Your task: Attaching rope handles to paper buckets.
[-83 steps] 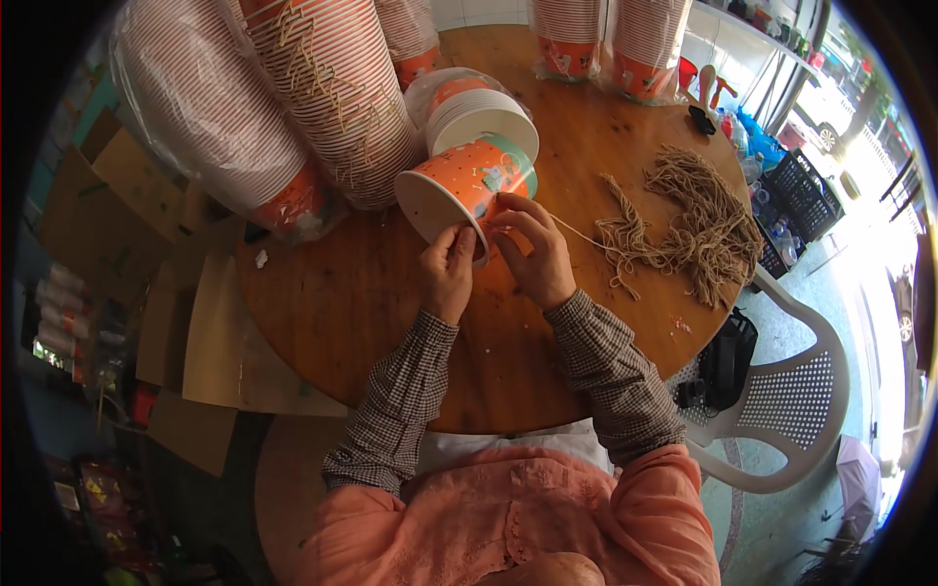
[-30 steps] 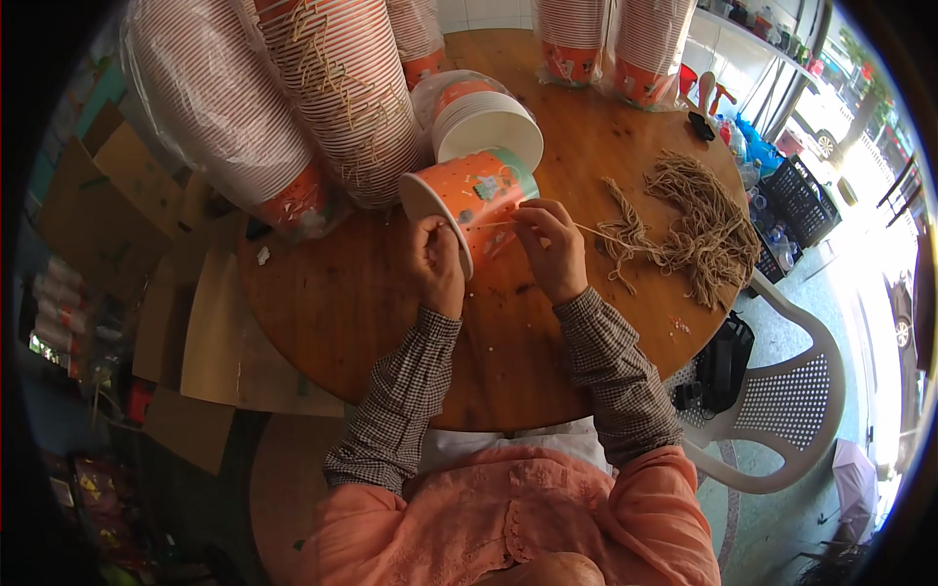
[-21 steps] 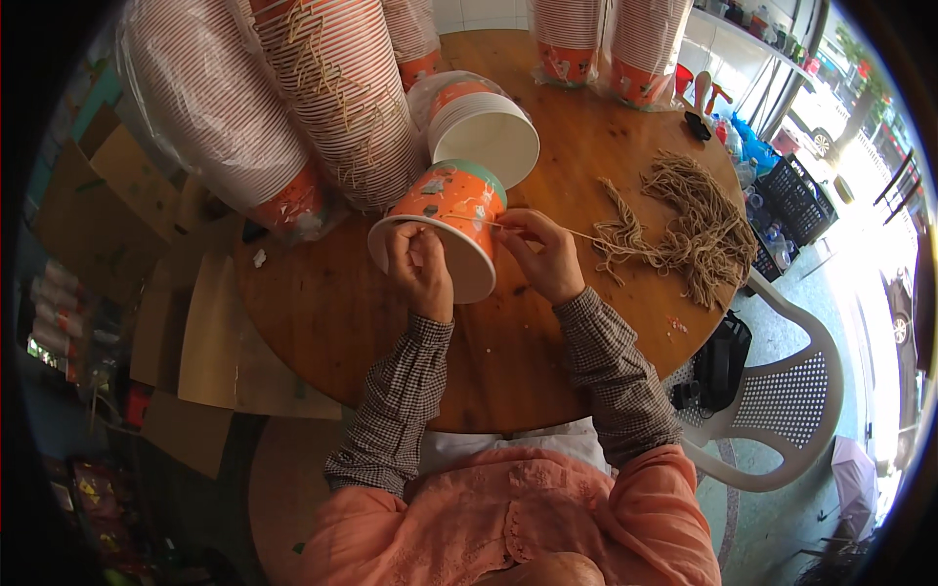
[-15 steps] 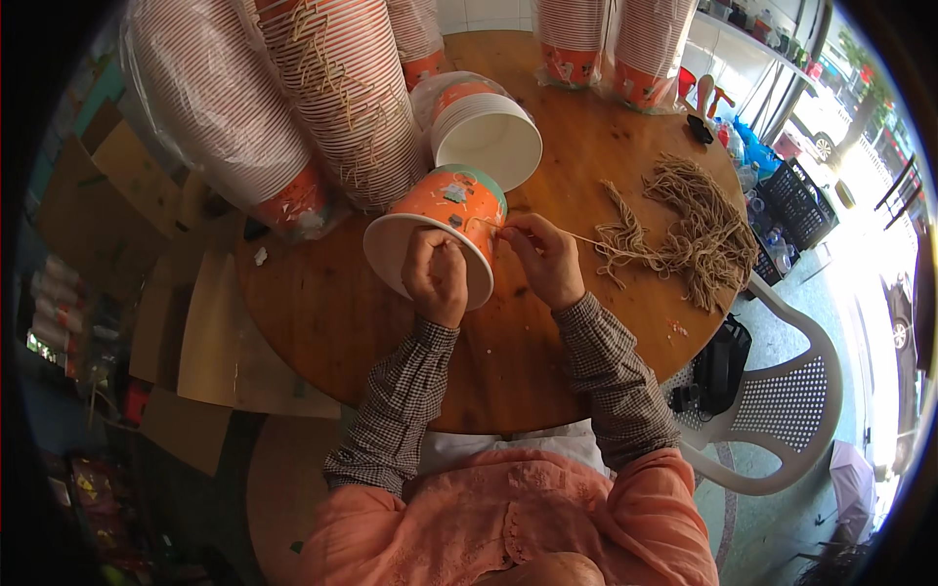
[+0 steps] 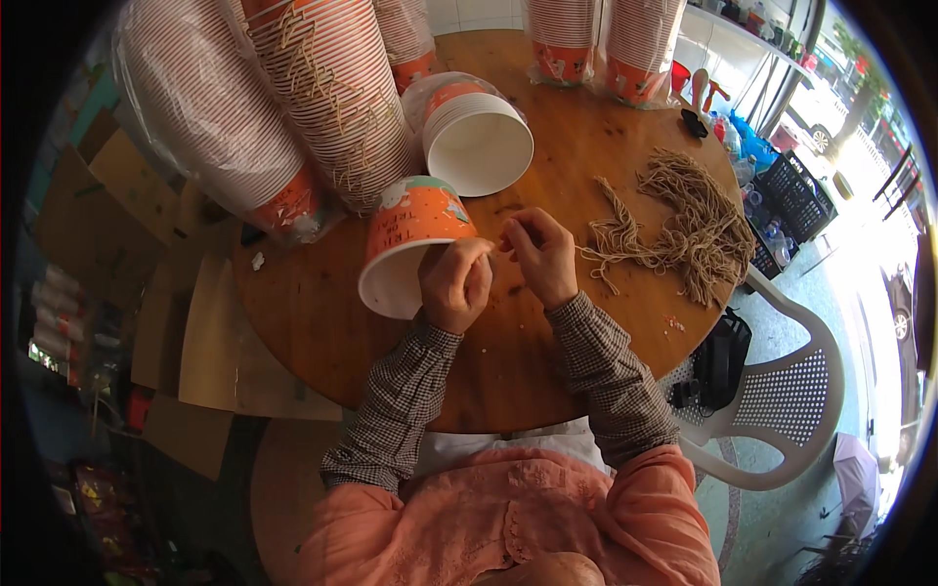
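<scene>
An orange paper bucket (image 5: pixel 415 217) with a green base and white inside lies tipped on the wooden table, its mouth toward me. At its right rim my left hand (image 5: pixel 456 285) is closed, fingers partly inside the mouth, gripping the edge. Close beside it, just right of the bucket, my right hand (image 5: pixel 540 256) pinches thumb against fingertips on a thin cord; the cord's end between the hands is too fine to follow. A loose heap of tan cords (image 5: pixel 692 230) lies to the right, some strands reaching toward my right hand.
Nested white-lined buckets (image 5: pixel 479 154) lie behind. Tall bucket stacks, one with cords hanging on it (image 5: pixel 337 98), others in clear plastic (image 5: pixel 220 107), stand at the back left; more wrapped stacks (image 5: pixel 640 49) stand at the back. A plastic chair (image 5: pixel 782 405) is at right, cardboard (image 5: pixel 220 332) at left.
The bucket has turned, bringing printed lettering into view, and its mouth has shifted slightly left and down. My left hand has moved right along the rim; my right hand has shifted slightly left.
</scene>
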The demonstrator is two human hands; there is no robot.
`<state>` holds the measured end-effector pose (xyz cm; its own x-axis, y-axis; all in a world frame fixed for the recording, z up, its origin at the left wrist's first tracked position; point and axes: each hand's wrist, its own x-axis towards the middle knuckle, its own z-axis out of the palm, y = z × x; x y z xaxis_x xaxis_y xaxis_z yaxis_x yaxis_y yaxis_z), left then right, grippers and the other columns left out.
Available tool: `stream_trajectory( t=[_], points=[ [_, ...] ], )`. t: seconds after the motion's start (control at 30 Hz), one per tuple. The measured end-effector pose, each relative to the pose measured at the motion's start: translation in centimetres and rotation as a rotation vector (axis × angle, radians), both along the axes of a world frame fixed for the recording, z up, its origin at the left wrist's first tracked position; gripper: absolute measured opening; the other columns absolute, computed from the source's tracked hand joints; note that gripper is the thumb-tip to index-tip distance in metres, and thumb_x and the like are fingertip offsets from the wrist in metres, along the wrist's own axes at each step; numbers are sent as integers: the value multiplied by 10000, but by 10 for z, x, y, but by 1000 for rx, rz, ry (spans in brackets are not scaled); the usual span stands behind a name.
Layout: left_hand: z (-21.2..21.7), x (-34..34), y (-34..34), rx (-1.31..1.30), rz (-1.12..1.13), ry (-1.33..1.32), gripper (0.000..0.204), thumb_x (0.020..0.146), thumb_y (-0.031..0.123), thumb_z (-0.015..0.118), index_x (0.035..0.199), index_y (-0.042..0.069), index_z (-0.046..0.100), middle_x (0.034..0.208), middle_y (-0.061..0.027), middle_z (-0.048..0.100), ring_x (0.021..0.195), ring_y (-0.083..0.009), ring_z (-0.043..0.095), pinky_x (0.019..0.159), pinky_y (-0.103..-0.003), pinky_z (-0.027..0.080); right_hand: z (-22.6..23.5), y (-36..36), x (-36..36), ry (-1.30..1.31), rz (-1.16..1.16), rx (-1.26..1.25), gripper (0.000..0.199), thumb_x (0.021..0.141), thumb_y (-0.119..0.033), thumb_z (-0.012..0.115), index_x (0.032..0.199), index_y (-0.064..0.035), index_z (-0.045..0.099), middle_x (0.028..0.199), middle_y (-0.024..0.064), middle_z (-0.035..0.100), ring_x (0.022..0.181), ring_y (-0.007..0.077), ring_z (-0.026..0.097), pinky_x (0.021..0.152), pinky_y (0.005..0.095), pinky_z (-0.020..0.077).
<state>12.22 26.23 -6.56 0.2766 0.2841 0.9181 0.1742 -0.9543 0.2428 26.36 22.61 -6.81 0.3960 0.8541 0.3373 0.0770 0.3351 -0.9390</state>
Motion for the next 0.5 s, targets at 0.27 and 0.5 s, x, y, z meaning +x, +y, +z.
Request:
stream_trajectory(
  t=[0.27, 0.5],
  points=[
    [-14, 0, 19, -381, 86, -11, 92, 919, 78, 591, 989, 19, 602, 830, -134, 645, 728, -249, 650, 637, -330, 510, 2, -8, -4, -296, 121, -40, 166, 910, -92, 604, 1046, 2, 605, 824, 36, 650, 717, 89, 628, 608, 229, 510],
    [-23, 3, 16, -621, -116, -67, 196, 954, 117, 572, 1103, -1, 525, 872, -74, 640, 742, -103, 595, 646, -229, 484, -2, -7, -1, -14, 239, -42, 262, 888, -82, 635, 1126, 20, 591, 864, 50, 664, 715, 89, 622, 607, 227, 521]
  ],
)
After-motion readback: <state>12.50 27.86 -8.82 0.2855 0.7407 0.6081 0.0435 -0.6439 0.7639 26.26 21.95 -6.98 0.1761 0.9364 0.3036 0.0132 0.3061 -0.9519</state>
